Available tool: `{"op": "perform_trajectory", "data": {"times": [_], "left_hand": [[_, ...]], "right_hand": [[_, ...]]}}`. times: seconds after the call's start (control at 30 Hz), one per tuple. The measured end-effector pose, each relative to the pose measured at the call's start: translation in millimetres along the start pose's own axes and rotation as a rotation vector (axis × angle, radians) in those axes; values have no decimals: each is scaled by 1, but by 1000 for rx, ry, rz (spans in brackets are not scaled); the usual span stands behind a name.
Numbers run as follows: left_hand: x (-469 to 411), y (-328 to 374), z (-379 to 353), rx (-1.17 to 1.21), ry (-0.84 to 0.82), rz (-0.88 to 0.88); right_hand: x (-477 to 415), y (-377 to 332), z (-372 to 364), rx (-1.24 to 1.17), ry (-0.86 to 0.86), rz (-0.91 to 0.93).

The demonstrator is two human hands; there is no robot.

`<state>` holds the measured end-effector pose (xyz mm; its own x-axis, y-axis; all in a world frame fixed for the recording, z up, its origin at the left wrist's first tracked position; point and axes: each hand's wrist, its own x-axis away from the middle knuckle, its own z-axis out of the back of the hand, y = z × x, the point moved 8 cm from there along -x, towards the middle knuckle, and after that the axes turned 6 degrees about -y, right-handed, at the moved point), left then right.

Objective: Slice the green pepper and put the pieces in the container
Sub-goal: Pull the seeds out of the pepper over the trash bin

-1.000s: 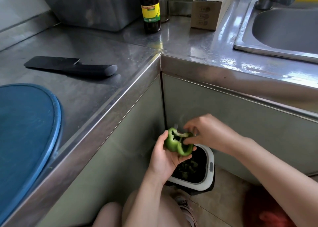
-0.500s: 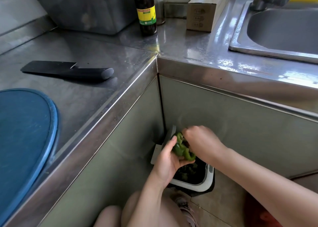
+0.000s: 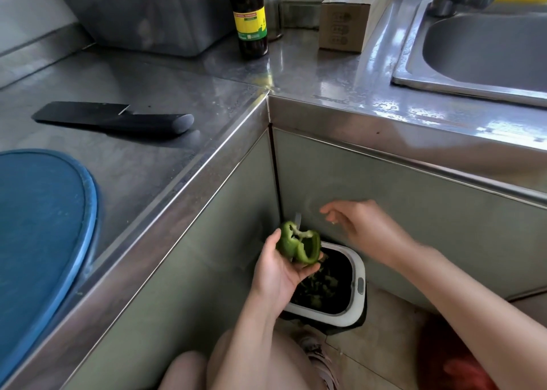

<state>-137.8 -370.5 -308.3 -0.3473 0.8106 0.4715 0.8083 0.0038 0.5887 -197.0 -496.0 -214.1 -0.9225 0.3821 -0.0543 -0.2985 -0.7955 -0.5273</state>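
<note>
My left hand (image 3: pixel 279 267) holds a cut-open green pepper (image 3: pixel 299 243) with its hollow inside facing up, low in front of the cabinet corner. It hangs over a white-rimmed bin (image 3: pixel 353 274) on the floor with green scraps inside. My right hand (image 3: pixel 359 222) hovers just right of the pepper, fingers loosely spread, touching nothing. A black knife (image 3: pixel 115 118) lies flat on the steel counter (image 3: pixel 183 94). The blue cutting board (image 3: pixel 38 221) sits at the left edge.
A dark bottle with a yellow label (image 3: pixel 250 20), a glass bottle and a cardboard box (image 3: pixel 349 20) stand at the back. A steel sink (image 3: pixel 485 49) with a tap is at the right. A grey tub (image 3: pixel 154 11) fills the back left.
My right hand was digging inside the pepper; it has now pulled out and up to the right. The pepper has tipped so that its hollow faces up.
</note>
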Motion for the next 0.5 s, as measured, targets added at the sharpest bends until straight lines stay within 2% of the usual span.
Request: {"op": "perform_trajectory", "data": {"times": [0.1,0.3,0.43,0.5], "left_hand": [[3,2,-4,127,-27,-1],[5,0,-9,136,-16,21],[5,-1,-9,127,-19,21],[5,-1,-10,106,-28,18]], "right_hand": [[3,5,5,91,24,61],[10,-3,4,181,80,231],[17,-21,-10,259,-12,369],[20,-24,-19,334,-59,379]]}}
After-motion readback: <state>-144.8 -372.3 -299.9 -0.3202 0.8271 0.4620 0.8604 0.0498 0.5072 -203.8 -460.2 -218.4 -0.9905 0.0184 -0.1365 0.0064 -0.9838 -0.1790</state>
